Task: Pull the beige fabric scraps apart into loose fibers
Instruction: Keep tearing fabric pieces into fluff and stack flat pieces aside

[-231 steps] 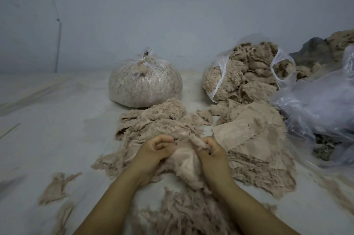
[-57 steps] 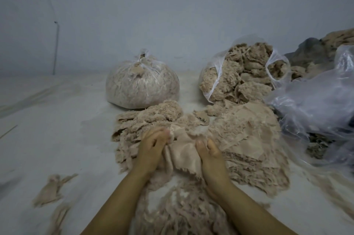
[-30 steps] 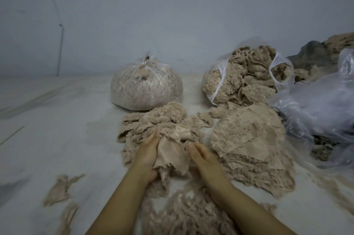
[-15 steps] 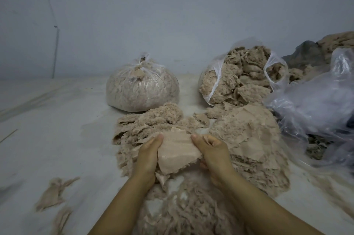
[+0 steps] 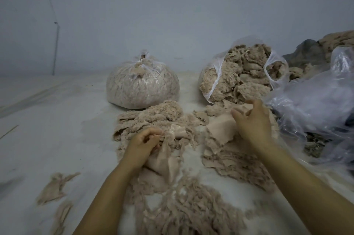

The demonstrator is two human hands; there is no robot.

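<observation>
My left hand (image 5: 142, 143) grips a smooth beige fabric scrap (image 5: 166, 160) that hangs down over the torn strips below it. My right hand (image 5: 252, 121) reaches out to the right over a pile of flat beige scraps (image 5: 229, 150), its fingers curled on the far edge of a scrap (image 5: 220, 126) lying on top. A heap of fluffy pulled fibers (image 5: 162, 114) lies behind my left hand. Loose stringy fibers (image 5: 183, 206) cover the floor between my forearms.
A tied clear bag of fibers (image 5: 142, 85) stands at the back centre. An open bag stuffed with beige material (image 5: 239, 76) stands to its right. Crumpled clear plastic (image 5: 316, 100) fills the right side. Small scraps (image 5: 55, 187) lie at the lower left on the pale floor (image 5: 47, 120).
Both hands held one scrap between them half a second ago. Now they are apart: the left keeps a piece low, and the right has moved up and right onto the scrap pile.
</observation>
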